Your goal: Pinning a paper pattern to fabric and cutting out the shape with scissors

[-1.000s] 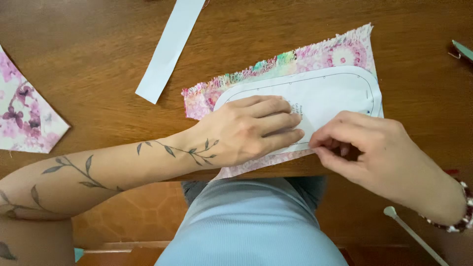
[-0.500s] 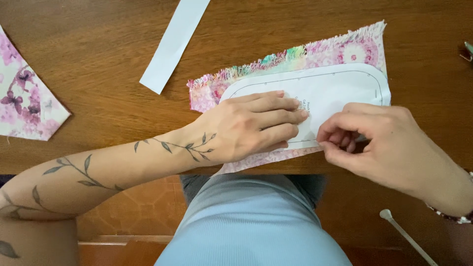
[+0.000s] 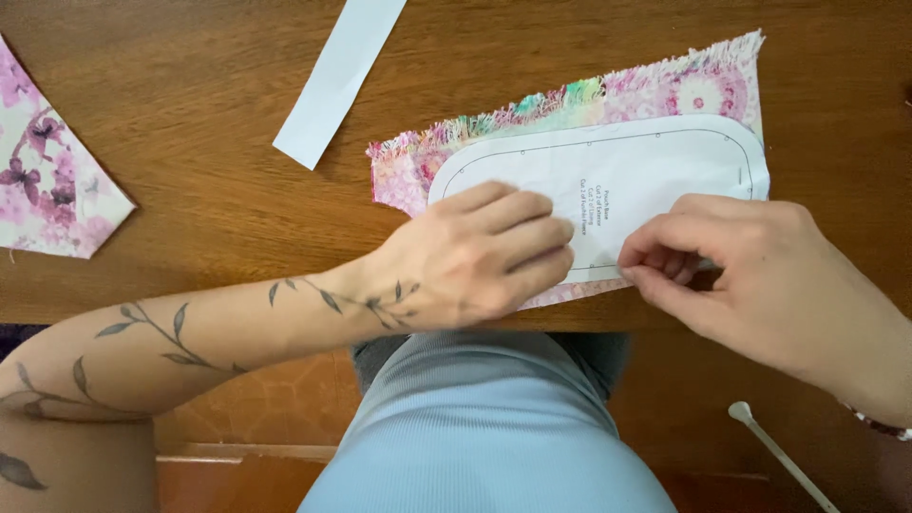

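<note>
- white paper pattern [image 3: 655, 176], rounded-end oblong with a dashed line inside its edge, lies flat on the floral fabric piece [image 3: 570, 109], near the table's front edge
- fabric piece is pink with multicolour print and frayed edges; it shows above and left of the pattern, plus a thin sliver below it
- left hand [image 3: 475, 256] flat, palm down, fingers stretched out and close together, pressing on the pattern's left part; grips nothing
- right hand [image 3: 750, 271] curled, fingertips [image 3: 641, 266] pinched together at the pattern's lower edge; what exactly sits between them I cannot tell, hidden by the fingers
- the two hands are just beside each other, not touching
- left forearm carries a leaf-vine tattoo, lies across the table edge
- wooden table [image 3: 190, 114] brown, grain visible
- white paper strip [image 3: 337, 76] lies diagonally, well apart, up-left of the fabric
- second floral fabric scrap [image 3: 52, 190] at far left edge, pink with purple butterflies
- thin white stick with a rounded tip [image 3: 769, 446] at bottom right, below table level
- person's light blue top [image 3: 484, 437] at bottom centre
</note>
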